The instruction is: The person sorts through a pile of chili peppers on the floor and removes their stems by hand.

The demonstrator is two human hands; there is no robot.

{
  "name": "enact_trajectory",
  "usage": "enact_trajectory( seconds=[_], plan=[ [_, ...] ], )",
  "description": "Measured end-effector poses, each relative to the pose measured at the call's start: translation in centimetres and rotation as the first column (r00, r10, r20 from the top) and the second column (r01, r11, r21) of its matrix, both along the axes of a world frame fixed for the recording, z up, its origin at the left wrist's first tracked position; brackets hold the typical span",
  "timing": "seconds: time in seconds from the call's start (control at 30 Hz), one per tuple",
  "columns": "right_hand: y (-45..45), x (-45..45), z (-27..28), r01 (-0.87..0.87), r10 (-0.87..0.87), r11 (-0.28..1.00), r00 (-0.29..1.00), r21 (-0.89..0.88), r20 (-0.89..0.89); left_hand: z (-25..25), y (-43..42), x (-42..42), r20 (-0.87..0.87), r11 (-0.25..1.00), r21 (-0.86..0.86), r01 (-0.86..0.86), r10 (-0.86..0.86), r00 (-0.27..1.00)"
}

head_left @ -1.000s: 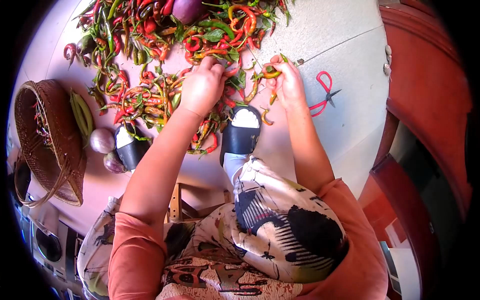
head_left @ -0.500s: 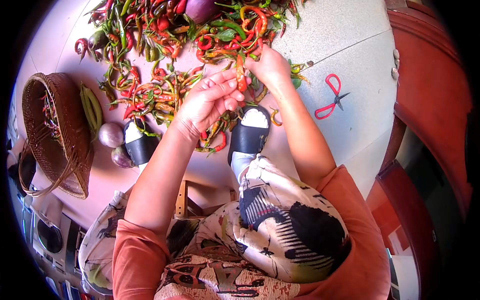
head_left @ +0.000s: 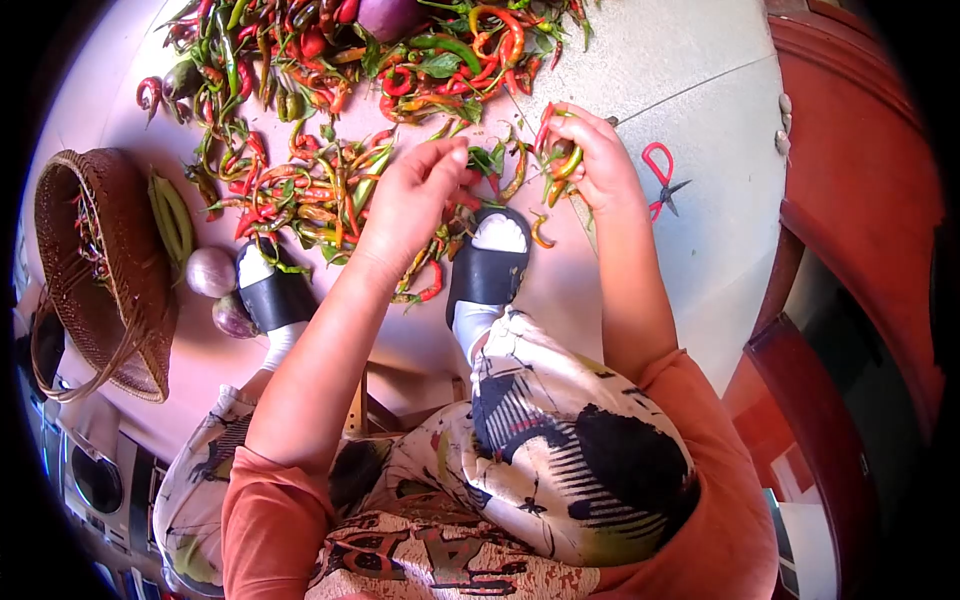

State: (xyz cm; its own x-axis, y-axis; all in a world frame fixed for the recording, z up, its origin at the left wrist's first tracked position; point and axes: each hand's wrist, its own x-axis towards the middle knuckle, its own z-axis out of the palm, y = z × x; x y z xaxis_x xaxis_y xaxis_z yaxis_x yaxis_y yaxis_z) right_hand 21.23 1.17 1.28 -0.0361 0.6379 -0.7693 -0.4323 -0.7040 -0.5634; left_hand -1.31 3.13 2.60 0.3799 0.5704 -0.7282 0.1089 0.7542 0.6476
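Observation:
My right hand (head_left: 598, 160) is closed around a small bunch of red and green chili peppers (head_left: 560, 165), raised right of the pile. My left hand (head_left: 418, 195) is over the lower heap of red, orange and green chili peppers (head_left: 325, 195), its fingers drawn together. What it may hold is hidden, though red shows just beside its fingers. A curved green-orange pepper (head_left: 517, 172) and some dark leaves (head_left: 487, 160) lie between the two hands. Farther away is a larger pile of mixed peppers (head_left: 330, 65) with a purple eggplant (head_left: 388, 16) in it.
Red-handled scissors (head_left: 660, 180) lie open on the floor at the right. At the left stand a woven basket (head_left: 130, 240), long green pods (head_left: 172, 215) and two round purple eggplants (head_left: 212, 272). My feet in dark slippers (head_left: 490, 275) flank the lower heap. A dark red chair (head_left: 815, 440) is at right.
My right hand has moved right, away from the pile, with peppers in it. The red pepper at my left fingers no longer shows there; that hand has turned and its fingers have drawn together.

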Motion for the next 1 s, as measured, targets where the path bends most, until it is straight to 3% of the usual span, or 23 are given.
enact_trajectory(
  seconds=[0.03,0.07,0.1,0.13,0.17,0.2,0.3,0.33,0.4,0.47,0.6,0.67,0.7,0.73,0.8,0.83,1.0],
  plan=[
    [0.5,-1.5,1.6,-0.092,0.090,0.996,0.991,0.021,0.097,0.3,0.3,0.5,0.114,0.987,-0.112,-0.112,0.124,0.986],
    [0.7,-2.8,2.8,-0.186,0.176,0.982,0.965,0.034,0.194,0.0,0.4,0.6,0.113,0.987,-0.111,-0.112,0.125,0.986],
    [0.7,-3.6,3.3,-0.397,0.369,0.916,0.891,0.057,0.265,-0.5,0.5,0.7,0.240,0.926,-0.335,-0.175,0.263,0.934],
    [0.6,-4.9,3.7,-0.452,0.419,0.887,0.873,0.092,0.249,-0.2,0.9,0.9,0.326,0.815,-0.548,-0.189,0.416,0.849],
    [0.5,-6.1,4.4,-0.654,0.499,0.748,0.664,0.109,0.557,0.3,0.8,1.1,0.403,0.811,-0.561,-0.167,0.444,0.800],
    [0.9,-6.8,5.4,-0.816,0.469,0.576,0.374,0.043,0.800,0.3,0.8,0.9,0.404,0.812,-0.559,-0.167,0.443,0.800],
    [2.0,-6.8,6.6,-0.757,0.374,0.634,0.480,0.159,0.793,-0.5,0.2,0.2,0.358,0.737,-0.628,-0.250,0.558,0.749],
    [2.4,-6.2,6.0,-0.663,0.316,0.722,0.572,0.200,0.757,-1.6,0.1,-0.9,0.520,0.785,-0.611,-0.103,0.496,0.695],
    [4.9,-4.5,4.0,-0.480,0.235,0.872,0.585,0.098,0.776,-3.1,-0.4,-2.1,0.518,0.796,-0.600,-0.082,0.465,0.718],
    [7.1,-2.4,-0.7,-0.498,0.035,0.854,0.341,0.149,0.939,-2.5,-0.1,-2.0,0.519,0.801,-0.593,-0.083,0.459,0.721],
    [8.1,-2.8,-3.0,-0.466,0.106,0.882,0.344,0.072,0.933,-0.3,1.1,-1.3,0.479,0.861,-0.499,-0.096,0.367,0.797],
    [7.1,-3.1,-3.8,-0.460,0.153,0.888,0.324,0.014,0.933,-0.5,1.2,-1.5,0.525,0.875,-0.478,-0.075,0.353,0.774],
    [6.1,-3.0,-3.5,-0.442,0.218,0.897,0.450,0.004,0.866,-0.5,1.2,-1.6,0.532,0.879,-0.473,-0.058,0.337,0.777],
    [5.1,-2.8,-3.9,-0.442,0.218,0.897,0.451,0.004,0.865,-0.6,1.1,-1.7,0.538,0.883,-0.468,-0.040,0.321,0.780],
    [2.9,-2.5,-4.2,-0.241,0.168,0.969,0.789,0.046,0.591,-0.7,0.9,-1.9,0.573,0.879,-0.476,-0.022,0.329,0.751],
    [2.2,-2.9,-2.6,-0.127,0.075,0.990,0.844,0.062,0.532,-1.1,0.7,-1.9,0.550,0.884,-0.465,-0.047,0.330,0.767],
    [0.4,-3.0,1.5,-0.089,0.080,0.996,0.893,0.000,0.443,-1.2,0.3,-1.0,0.437,0.884,-0.430,-0.181,0.380,0.815]
  ],
)
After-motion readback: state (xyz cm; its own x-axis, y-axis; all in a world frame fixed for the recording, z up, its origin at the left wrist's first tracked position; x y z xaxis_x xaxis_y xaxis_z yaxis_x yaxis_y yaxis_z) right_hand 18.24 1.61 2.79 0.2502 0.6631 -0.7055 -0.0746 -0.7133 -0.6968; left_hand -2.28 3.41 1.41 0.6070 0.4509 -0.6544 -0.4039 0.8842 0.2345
